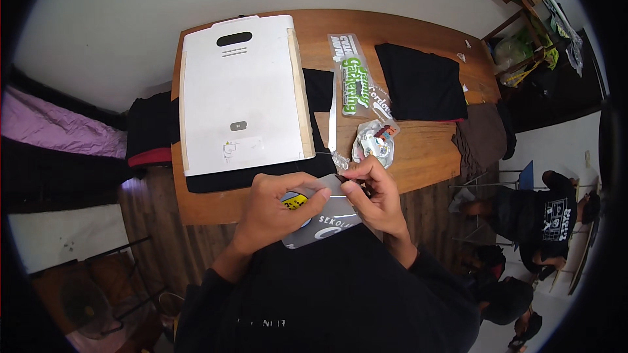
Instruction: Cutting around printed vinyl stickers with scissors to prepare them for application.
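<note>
A translucent transfer film (337, 225) with white lettering and a yellow-and-blue graphic is held up in front of my chest, before the table's near edge. My left hand (278, 212) closes on its left part, the thumb lying across the front. At the film's upper right edge, my right hand (379, 199) pinches with thumb and fingers; a small dark piece shows between the fingertips. Just beyond the right hand lies a crumpled heap of white and clear film scraps (371, 147).
A large white flat-topped machine (248, 98) stands on the wooden table (425, 150), with black fabric (222, 183) under it. More printed films (356, 85) lie beside a folded black garment (418, 82). Brown cloth (484, 134) hangs at the right. Other people (549, 222) are at the far right.
</note>
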Demonstrator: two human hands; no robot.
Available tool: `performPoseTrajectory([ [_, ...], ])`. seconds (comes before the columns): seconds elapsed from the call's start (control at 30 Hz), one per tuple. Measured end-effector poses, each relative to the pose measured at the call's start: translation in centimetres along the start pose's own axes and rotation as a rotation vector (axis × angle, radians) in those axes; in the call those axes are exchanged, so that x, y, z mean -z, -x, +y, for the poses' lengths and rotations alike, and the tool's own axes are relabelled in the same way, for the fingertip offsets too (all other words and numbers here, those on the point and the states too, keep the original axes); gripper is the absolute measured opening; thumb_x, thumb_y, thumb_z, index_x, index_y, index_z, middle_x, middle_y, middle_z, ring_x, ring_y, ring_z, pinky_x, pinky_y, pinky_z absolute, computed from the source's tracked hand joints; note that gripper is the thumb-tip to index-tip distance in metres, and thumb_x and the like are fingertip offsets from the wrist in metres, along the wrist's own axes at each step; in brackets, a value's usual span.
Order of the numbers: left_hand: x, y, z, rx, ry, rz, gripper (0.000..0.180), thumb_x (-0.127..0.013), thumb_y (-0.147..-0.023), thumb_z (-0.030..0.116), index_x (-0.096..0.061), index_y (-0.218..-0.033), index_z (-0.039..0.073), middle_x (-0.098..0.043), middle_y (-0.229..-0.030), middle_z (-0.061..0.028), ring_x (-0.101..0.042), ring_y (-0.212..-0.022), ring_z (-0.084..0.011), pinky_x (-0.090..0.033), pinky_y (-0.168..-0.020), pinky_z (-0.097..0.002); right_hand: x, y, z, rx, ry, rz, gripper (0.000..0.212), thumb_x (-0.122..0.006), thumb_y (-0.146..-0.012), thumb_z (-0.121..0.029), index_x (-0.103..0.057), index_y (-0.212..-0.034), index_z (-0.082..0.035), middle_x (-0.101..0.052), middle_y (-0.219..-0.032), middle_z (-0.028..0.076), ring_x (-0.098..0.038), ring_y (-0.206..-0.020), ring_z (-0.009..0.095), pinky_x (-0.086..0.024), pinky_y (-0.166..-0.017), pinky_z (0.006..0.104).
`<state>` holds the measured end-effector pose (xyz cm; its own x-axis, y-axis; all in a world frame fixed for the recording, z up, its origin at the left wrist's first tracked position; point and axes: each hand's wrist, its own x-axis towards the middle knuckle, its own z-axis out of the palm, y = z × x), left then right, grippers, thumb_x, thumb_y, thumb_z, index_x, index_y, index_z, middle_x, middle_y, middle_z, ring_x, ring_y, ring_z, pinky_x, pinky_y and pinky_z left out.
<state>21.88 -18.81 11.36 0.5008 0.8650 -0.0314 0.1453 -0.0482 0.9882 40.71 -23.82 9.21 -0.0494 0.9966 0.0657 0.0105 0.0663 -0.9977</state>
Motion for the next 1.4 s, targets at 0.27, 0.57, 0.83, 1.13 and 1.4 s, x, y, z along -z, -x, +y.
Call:
performPoseTrajectory([
  [0.27, -0.1, 0.0, -0.2, 0.002, -0.01, 0.012, 0.014, -0.066, -0.078, 0.014, -0.068, -0.081, 0.001, -0.066, -0.065, -0.0073, -0.064, -0.058, -0.0101, -0.047, -0.054, -0.0207, -0.1, 0.0, 0.0, -0.008, -0.015, 0.016, 0.014, -0.06, -0.087, -0.007, -0.053, -0.096, 0.001, -0.057, -0.086, 0.004, -0.054, -0.077, 0.006, -0.043, -0.067, 0.0192],
  [0.57, 0.2, 0.1, -0.3, 0.013, -0.022, -0.03, 0.016, -0.066, -0.079, 0.016, -0.068, -0.081, 0.001, -0.065, -0.063, -0.0074, -0.062, -0.055, -0.0095, -0.046, -0.051, -0.0207, 0.1, -0.1, -0.2, -0.023, -0.008, -0.024, 0.015, -0.06, -0.086, -0.007, -0.053, -0.097, 0.001, -0.057, -0.087, 0.005, -0.055, -0.079, 0.006, -0.043, -0.068, 0.0202],
  [0.83, 0.7, -0.1, -0.2, 0.013, -0.064, -0.066, 0.017, -0.067, -0.078, 0.017, -0.067, -0.082, 0.001, -0.065, -0.065, -0.0086, -0.063, -0.055, -0.0119, -0.046, -0.051, -0.0222, 0.9, -0.1, 0.1, -0.042, 0.012, -0.088, 0.016, -0.061, -0.085, -0.007, -0.054, -0.097, 0.002, -0.057, -0.088, 0.006, -0.055, -0.08, 0.008, -0.044, -0.069, 0.0206],
  [1.13, 1.5, -0.4, 0.5, 0.006, -0.117, -0.103, 0.017, -0.067, -0.077, 0.017, -0.066, -0.082, 0.0, -0.064, -0.065, -0.0105, -0.063, -0.056, -0.0141, -0.047, -0.052, -0.0243, 1.1, -0.4, -0.1, 0.004, 0.086, -0.122, 0.01, -0.056, -0.087, -0.003, -0.048, -0.093, 0.001, -0.057, -0.08, 0.006, -0.052, -0.068, 0.006, -0.041, -0.06, 0.0198],
  [1.4, 2.0, -0.8, 0.7, -0.064, -0.193, -0.143, 0.012, -0.067, -0.075, 0.013, -0.068, -0.078, 0.001, -0.065, -0.064, -0.0087, -0.062, -0.054, -0.0141, -0.045, -0.05, -0.0229, 1.5, -0.7, -0.4, 0.04, 0.141, -0.161, 0.012, -0.058, -0.087, -0.004, -0.05, -0.094, 0.001, -0.058, -0.08, 0.005, -0.053, -0.068, 0.006, -0.042, -0.06, 0.0189],
])
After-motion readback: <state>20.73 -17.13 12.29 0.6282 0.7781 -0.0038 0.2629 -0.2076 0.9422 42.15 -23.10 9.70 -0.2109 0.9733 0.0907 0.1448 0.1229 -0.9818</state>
